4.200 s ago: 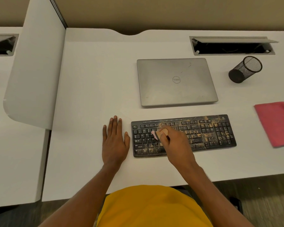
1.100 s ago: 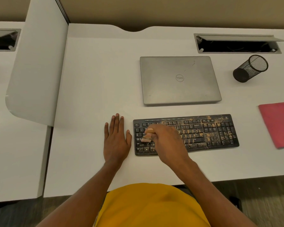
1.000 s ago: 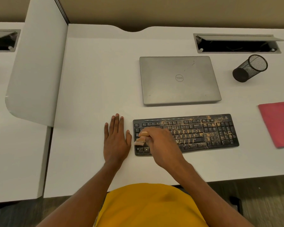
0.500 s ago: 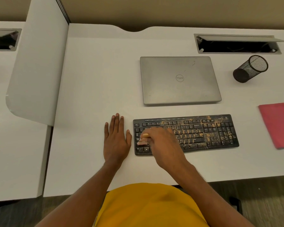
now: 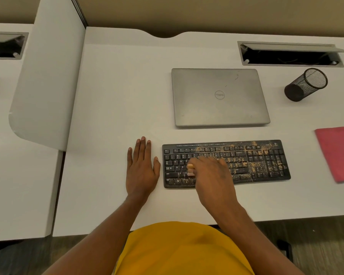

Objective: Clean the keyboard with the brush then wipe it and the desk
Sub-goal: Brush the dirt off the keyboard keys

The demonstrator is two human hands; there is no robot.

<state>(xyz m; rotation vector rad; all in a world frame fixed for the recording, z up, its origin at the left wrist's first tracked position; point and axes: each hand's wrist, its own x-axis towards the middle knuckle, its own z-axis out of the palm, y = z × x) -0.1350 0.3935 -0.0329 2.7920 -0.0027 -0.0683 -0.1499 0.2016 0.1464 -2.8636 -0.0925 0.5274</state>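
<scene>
A black keyboard point(image 5: 262, 161) lies on the white desk point(image 5: 115, 108), its middle and right keys covered in tan dust. My right hand point(image 5: 213, 175) grips a small brush point(image 5: 190, 170) with a tan handle and pale bristles, and the bristles rest on the left-middle keys. Most of the brush is hidden by my fingers. My left hand point(image 5: 141, 167) lies flat on the desk just left of the keyboard, fingers straight. A pink cloth point(image 5: 340, 153) lies folded at the desk's right edge.
A closed grey laptop point(image 5: 218, 97) sits behind the keyboard. A black mesh pen cup point(image 5: 305, 85) lies tipped at the back right, near an open cable tray point(image 5: 290, 55). A white divider panel point(image 5: 48, 76) stands on the left.
My right hand has swept the brush from the keyboard's far left keys a little to the right. The left keys look cleaner than 4 s ago. My left hand has stayed put.
</scene>
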